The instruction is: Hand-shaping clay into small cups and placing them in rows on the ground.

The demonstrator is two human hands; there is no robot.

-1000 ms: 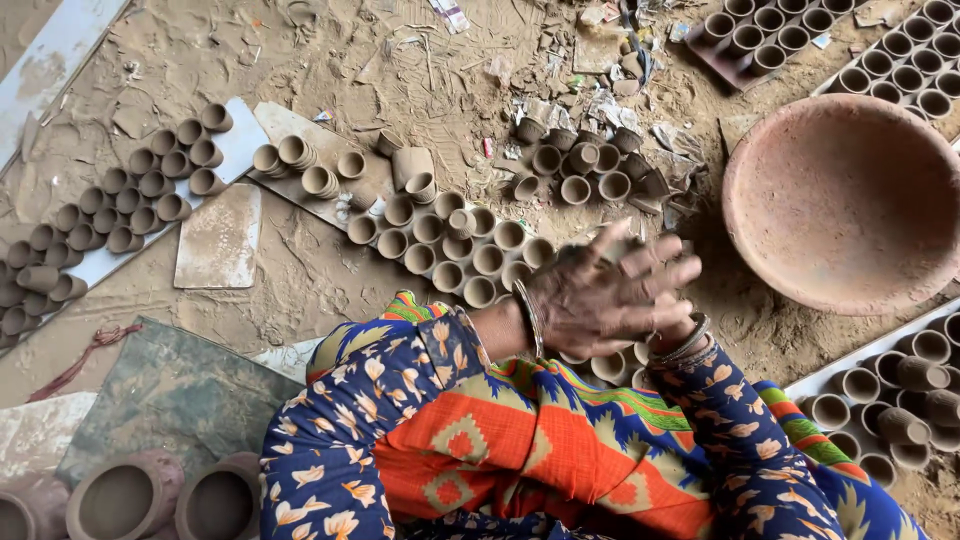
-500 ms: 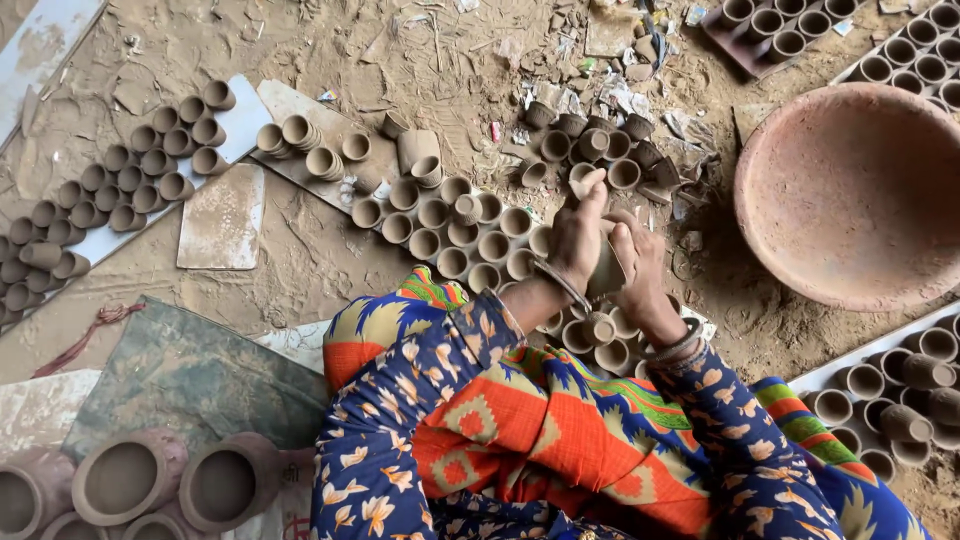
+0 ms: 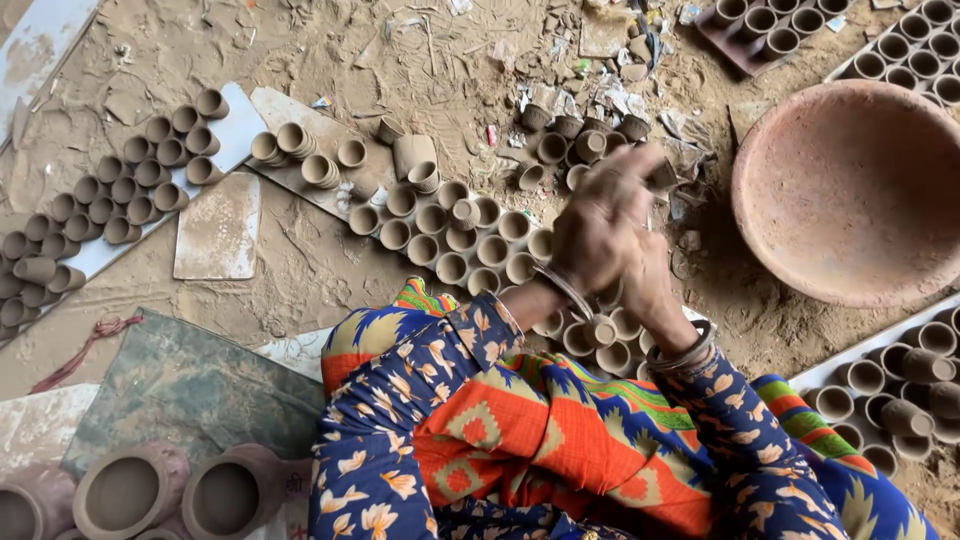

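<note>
Blurred together, left hand [image 3: 598, 225] and right hand [image 3: 650, 280] hide their grip, unreadable, above small clay cups [image 3: 470, 245].

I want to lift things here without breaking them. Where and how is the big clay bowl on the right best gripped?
Grip the big clay bowl by its thick rim, with one hand on each of two opposite sides, coming down from above. It sits upright and open, its rim is exposed nearly all around, and it looks too wide for one hand. The near left edge is closest to the hands.
</note>
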